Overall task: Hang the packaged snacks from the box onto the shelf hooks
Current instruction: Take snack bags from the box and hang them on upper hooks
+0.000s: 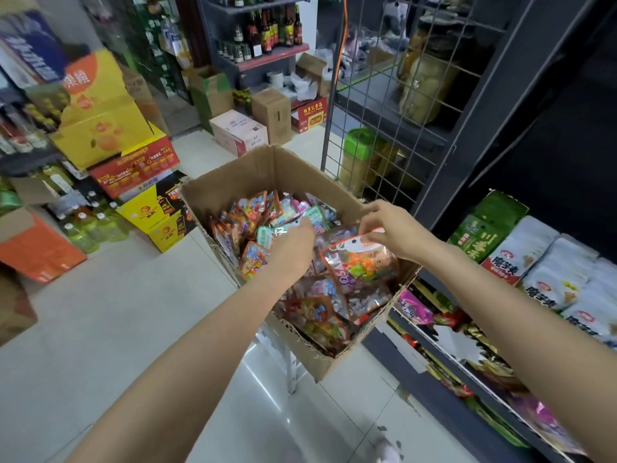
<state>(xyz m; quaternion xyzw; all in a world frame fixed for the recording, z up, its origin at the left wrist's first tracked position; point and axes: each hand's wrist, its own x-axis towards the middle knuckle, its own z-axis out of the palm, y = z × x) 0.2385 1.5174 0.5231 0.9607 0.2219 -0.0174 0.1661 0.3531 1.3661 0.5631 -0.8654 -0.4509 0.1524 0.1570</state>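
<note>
- Snack pack (360,262): hanging from the right hand (389,228), which is pinching its top edge just above the box (233,182); held by the header, likely so the hang hole is staying free for a hook.
- Right hand: fingers and thumb curling onto the pack's orange-trimmed top, pack dangling upright, its lower part touching the packs below.
- Left hand (293,240): reaching into the box among the loose snacks (253,212), fingers lying on a green-edged pack (267,235); whether it is gripping or only touching, I cannot tell.
- Box: open-topped cardboard, sitting raised on a metal-legged stand (288,365) beside the shelving, probably to be keeping stock within reach.
- Wire grid (374,105): standing just behind the box at the shelf end; no hooks are showing clearly here.
- Shelf (467,372): running along the right, holding green and white bags (541,262).
- Cartons (110,128): stacking up across the floor, well apart to the left.
</note>
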